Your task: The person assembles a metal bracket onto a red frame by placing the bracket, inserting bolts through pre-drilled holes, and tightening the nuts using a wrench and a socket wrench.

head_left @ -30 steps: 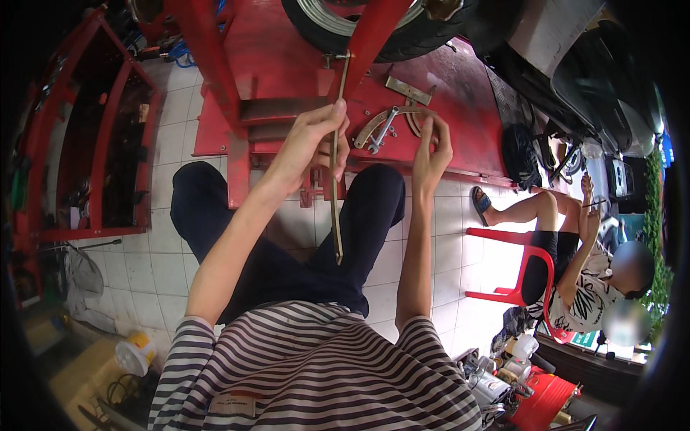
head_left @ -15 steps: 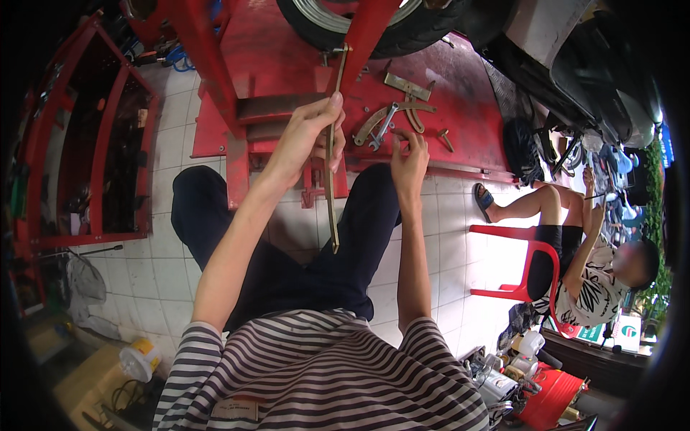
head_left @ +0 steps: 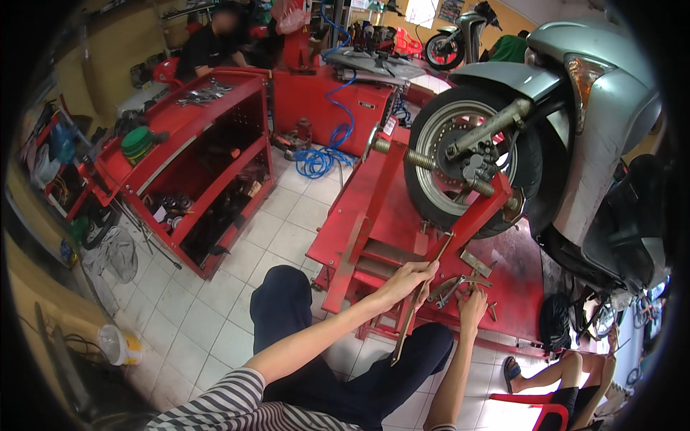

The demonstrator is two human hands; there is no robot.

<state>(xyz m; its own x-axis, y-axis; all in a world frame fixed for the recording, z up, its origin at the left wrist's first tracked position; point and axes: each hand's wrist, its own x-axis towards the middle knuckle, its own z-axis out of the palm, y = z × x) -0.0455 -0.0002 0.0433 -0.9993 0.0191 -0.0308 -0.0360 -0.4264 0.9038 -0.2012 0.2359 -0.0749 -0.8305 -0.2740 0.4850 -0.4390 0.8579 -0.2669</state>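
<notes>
Head view: nearest me, the left hand (head_left: pixel 404 283) grips a long, flat metal bar (head_left: pixel 404 333) partway along, its upper end beside a red steel arm (head_left: pixel 476 219). The bar looks stiff, light, perhaps slick; mid-length seems the best hold. The right hand (head_left: pixel 471 307) is near a wrench (head_left: pixel 450 290); whether it holds anything, I can't tell.

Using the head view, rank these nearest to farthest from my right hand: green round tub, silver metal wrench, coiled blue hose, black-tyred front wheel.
1. Silver metal wrench: just left of the right hand.
2. Black-tyred front wheel: ahead, above the red platform.
3. Coiled blue hose: farther left, on the tiled floor.
4. Green round tub: far left.
</notes>
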